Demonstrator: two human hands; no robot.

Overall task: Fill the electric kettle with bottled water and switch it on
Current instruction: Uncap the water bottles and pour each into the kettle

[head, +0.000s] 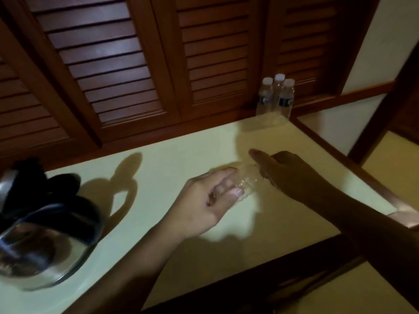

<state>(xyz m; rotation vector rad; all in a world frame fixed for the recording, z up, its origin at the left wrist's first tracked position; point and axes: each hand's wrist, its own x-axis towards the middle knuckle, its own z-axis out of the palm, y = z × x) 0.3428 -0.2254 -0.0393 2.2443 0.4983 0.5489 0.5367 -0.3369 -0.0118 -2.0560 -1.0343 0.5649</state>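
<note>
On the pale tabletop point(181, 143), head view: both hands meet over the middle-right area on one clear plastic bottle point(247, 180), held roughly sideways above the surface. Left hand point(208, 198) has fingers curled round one end, thumb on the near side, fingertips pinching the ribbed plastic. Right hand point(292, 175) is in shadow, wrapped round the other end with the thumb stuck out to the left. Can't tell which end carries the cap, nor whether a cap is on; the bottle is see-through and blurred, water level unreadable.

Electric kettle point(45, 241) sits at the left edge of the table, well apart from the hands: shiny steel body, black rim, black lid point(61, 182) tilted up and open, black handle behind it. Its shadow falls on the table to the right.

Three sealed water bottles point(275, 98) with white caps and dark labels stand touching each other at the far right corner, against the louvred wooden doors point(136, 64).
</note>
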